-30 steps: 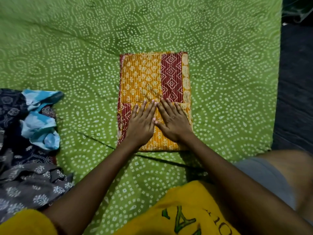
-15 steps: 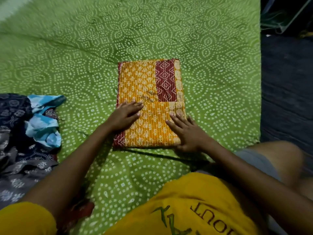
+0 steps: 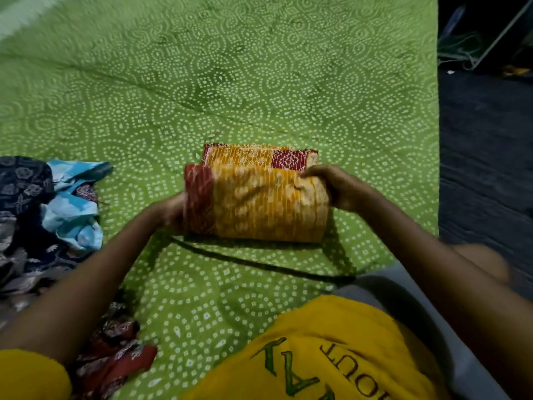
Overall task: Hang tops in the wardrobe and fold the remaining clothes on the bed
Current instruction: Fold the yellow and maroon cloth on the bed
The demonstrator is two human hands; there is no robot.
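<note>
An orange and maroon printed garment (image 3: pixel 259 203) lies folded on the green dotted bedspread (image 3: pixel 230 82). Its near half is lifted and curled over towards the far half, which still lies flat on the bed. My left hand (image 3: pixel 171 210) grips the raised flap at its left edge, mostly hidden behind the cloth. My right hand (image 3: pixel 334 184) pinches the flap's top right corner.
A heap of unfolded clothes (image 3: pixel 34 215) lies at the left: dark blue printed, light blue and grey pieces. A red patterned cloth (image 3: pixel 115 350) sits near my left elbow. The bed's right edge drops to a dark floor (image 3: pixel 484 168).
Both hands left their flat pressing on the garment, took its near edge at either side and lifted it up and away, folding the near half over the far half.
</note>
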